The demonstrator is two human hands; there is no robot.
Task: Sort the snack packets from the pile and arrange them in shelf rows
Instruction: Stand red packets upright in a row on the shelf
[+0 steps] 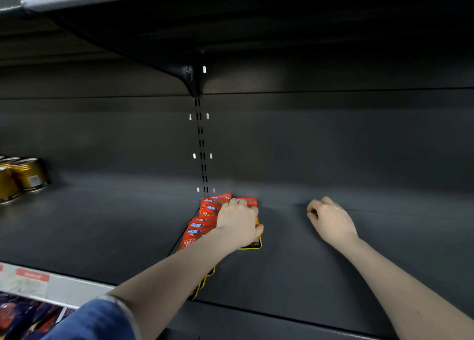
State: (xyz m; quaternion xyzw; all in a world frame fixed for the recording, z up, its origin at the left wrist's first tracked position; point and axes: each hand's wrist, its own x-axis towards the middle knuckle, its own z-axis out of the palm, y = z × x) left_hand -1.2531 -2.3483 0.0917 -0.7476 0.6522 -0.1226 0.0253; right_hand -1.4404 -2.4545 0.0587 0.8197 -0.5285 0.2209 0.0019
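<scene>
A row of orange-red snack packets (pixel 205 217) with blue labels lies overlapped on the dark shelf (pixel 102 224), running from the front edge back toward the rear wall. My left hand (pixel 238 221) rests on top of the packets near the back of the row, fingers curled over the rearmost ones and covering the middle of the row. A black packet edge with yellow trim (pixel 252 246) shows under my palm. My right hand (pixel 329 217) hovers over bare shelf to the right, fingers loosely curled, holding nothing.
Gold cans (pixel 24 176) stand at the far left of the same shelf. An upper shelf (pixel 154 19) overhangs the space, carried by a bracket (pixel 191 79) on the slotted upright. A price strip (pixel 38 280) runs along the lower front left.
</scene>
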